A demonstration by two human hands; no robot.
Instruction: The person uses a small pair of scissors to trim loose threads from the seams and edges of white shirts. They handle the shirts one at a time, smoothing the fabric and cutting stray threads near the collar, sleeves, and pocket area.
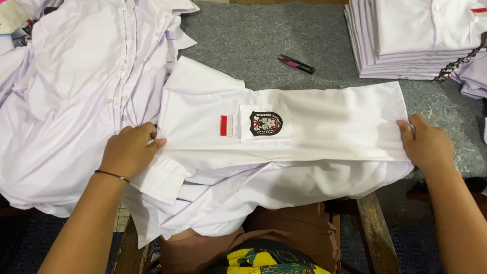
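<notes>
Items logged, largest first, as I saw them via the head cam:

1. Work table (pixel 264 35), grey felt-like top, filled upper centre of frame; its wooden edge showed at lower right.
2. Loose heap of white shirts (pixel 71 96), unfolded, upper left to mid left, spilling over table edge.
3. White shirt (pixel 324 127), centre of frame, laid crosswise and partly folded into a long band; lower part hung off the near edge toward me. Chest pocket faced up w/ a dark shield-shaped badge (pixel 266 123) on it; a small red-and-white patch (pixel 226 125) sat just left of the pocket.
4. Stack of folded white shirts (pixel 406 40), upper right corner, neat, well apart from the centre shirt. One more bit of white fabric at far right edge, too cut off to tell what.
5. Left hand (pixel 131 149), mid left, thin dark band on wrist. Fingers curled, pinching the shirt's left end at the collar/shoulder area, beside the heap.
6. Right hand (pixel 425 142), mid right, lying on the shirt's right end, fingertips pressing the folded edge down; thumb side hidden, so I couldn't tell if it pinched the cloth or only pressed it.
7. Thread snips (pixel 296 64), black w/ pink grip, lying on bare table above the shirt, centre top, touched by neither hand.
</notes>
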